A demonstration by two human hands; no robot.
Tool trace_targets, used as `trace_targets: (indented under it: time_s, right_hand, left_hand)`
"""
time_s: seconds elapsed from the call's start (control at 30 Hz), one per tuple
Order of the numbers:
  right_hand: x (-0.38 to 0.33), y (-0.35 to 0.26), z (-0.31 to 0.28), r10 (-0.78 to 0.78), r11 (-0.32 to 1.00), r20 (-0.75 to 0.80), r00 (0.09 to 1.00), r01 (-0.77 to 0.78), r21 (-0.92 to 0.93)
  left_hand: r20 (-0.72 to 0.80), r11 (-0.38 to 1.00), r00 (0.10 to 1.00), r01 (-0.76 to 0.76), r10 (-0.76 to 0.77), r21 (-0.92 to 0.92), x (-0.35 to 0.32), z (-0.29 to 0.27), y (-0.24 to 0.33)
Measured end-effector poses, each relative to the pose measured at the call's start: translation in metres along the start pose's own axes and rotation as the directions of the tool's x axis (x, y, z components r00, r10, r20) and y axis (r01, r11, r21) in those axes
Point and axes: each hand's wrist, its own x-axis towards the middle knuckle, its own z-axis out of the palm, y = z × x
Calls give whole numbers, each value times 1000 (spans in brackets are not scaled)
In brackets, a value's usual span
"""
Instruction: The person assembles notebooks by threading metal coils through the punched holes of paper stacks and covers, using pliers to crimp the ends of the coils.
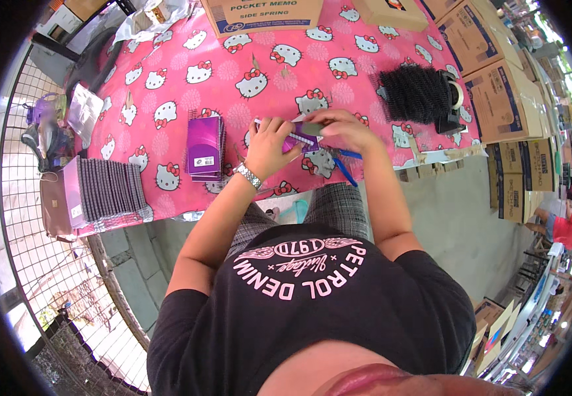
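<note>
Both hands pinch purple notebook between

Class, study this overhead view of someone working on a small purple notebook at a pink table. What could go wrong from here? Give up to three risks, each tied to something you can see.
1. Both hands, left hand and right hand, crowd the purple notebook; a slip in grip could bend its cover.
2. The blue-handled tool lies beside the right wrist near the table edge and could be knocked off.
3. The stack of purple notebooks stands close to the left forearm; a nudge might topple it.
</note>
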Motion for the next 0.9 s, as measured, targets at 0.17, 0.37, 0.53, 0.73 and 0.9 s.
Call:
trace_targets:
  time_s: [0.17,0.37,0.53,0.73,0.9]
  right_hand:
    - [5,5,-4,-156,983,23,987,153,96]
    - [22,-12,7,-52,931,-62,997,26,-365]
    - [28,-12,12,-62,998,1,998,62,-32]
    - [37,-20,17,54,939,-114,992,-90,-333]
    - [35,-11,13,-218,964,85,972,201,174]
  left_hand:
    - [12,999,1000,-2,3,-32,4,-6,0]
    - [-15,995,1000,19,-20,-101,5,-18,-30]
    - [69,981,997,-1,15,-193,11,-18,-53]
    - [131,917,991,40,14,-398,19,-18,-56]
    - [180,890,983,95,-15,-445,22,-22,-56]
